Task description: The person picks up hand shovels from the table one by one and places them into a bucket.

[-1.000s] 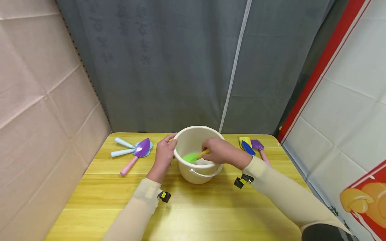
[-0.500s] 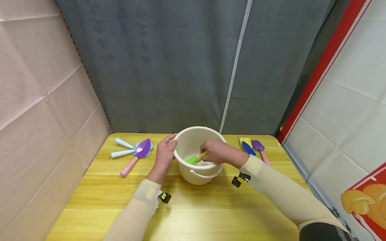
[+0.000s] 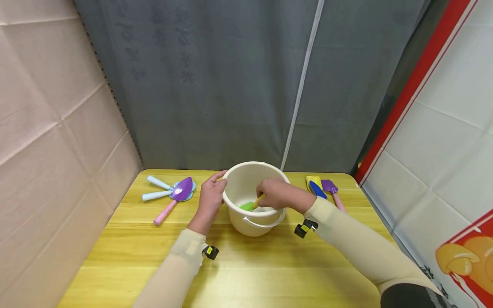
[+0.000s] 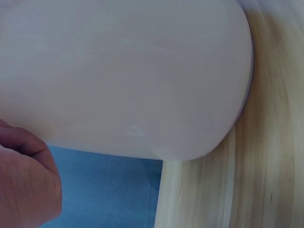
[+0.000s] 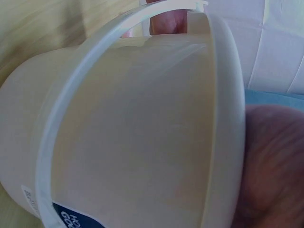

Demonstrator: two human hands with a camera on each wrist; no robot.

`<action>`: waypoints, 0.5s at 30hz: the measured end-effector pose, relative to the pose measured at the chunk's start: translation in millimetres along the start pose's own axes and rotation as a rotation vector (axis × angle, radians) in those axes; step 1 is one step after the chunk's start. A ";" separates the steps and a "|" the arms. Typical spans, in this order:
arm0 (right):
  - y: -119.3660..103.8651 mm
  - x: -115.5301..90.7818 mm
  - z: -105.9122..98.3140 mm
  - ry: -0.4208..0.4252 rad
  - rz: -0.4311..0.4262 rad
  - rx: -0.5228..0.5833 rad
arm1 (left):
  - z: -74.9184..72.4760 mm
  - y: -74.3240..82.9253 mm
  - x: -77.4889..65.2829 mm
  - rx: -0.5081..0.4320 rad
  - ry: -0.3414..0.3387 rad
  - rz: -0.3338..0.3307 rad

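Note:
A white plastic bucket (image 3: 252,229) stands upright on the wooden table, its handle (image 3: 265,223) hanging down at the front. My left hand (image 3: 209,196) grips the bucket's left rim, thumb near the edge. Reaching over the right rim, my right hand (image 3: 275,193) holds the yellow handle of a toy shovel with a green blade (image 3: 247,206). That blade is low inside the bucket, partly hidden by the front rim. In the left wrist view the bucket wall (image 4: 128,80) fills most of the picture; the right wrist view shows the bucket's side (image 5: 133,128) and its handle.
On the left lie a purple shovel (image 3: 182,189) with a pink handle and two light-blue tools (image 3: 157,195) under it. On the right are a yellow piece (image 3: 313,179), a blue shovel (image 3: 317,189) and a purple shovel (image 3: 329,185). A grey curtain (image 3: 215,85) hangs behind the table.
The green blade has gone lower and slightly right inside the bucket, with my right hand and wrist shifting a little left. My left hand stays on the rim.

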State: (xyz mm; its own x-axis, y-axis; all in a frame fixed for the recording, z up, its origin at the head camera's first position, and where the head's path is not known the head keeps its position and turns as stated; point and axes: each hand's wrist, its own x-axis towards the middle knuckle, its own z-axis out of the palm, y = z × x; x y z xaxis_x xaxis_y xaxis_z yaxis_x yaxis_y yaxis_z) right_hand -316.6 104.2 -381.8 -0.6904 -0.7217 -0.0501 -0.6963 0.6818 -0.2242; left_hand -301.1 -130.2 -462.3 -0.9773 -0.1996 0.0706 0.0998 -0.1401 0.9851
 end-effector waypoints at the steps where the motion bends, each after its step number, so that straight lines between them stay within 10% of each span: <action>1: -0.6 -0.2 -0.4 -0.003 0.002 -0.003 | 0.2 0.2 -0.2 0.002 -0.001 0.000; 15: -0.9 2.5 0.1 -0.041 0.040 -0.040 | -0.4 0.5 -1.5 0.002 -0.005 0.006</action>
State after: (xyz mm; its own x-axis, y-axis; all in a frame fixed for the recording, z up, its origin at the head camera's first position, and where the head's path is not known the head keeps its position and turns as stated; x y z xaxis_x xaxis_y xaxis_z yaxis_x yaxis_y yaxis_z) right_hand -317.6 101.8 -381.8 -0.7098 -0.6975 -0.0984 -0.6762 0.7138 -0.1824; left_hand -299.5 -130.4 -461.9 -0.9776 -0.1959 0.0768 0.1049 -0.1373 0.9850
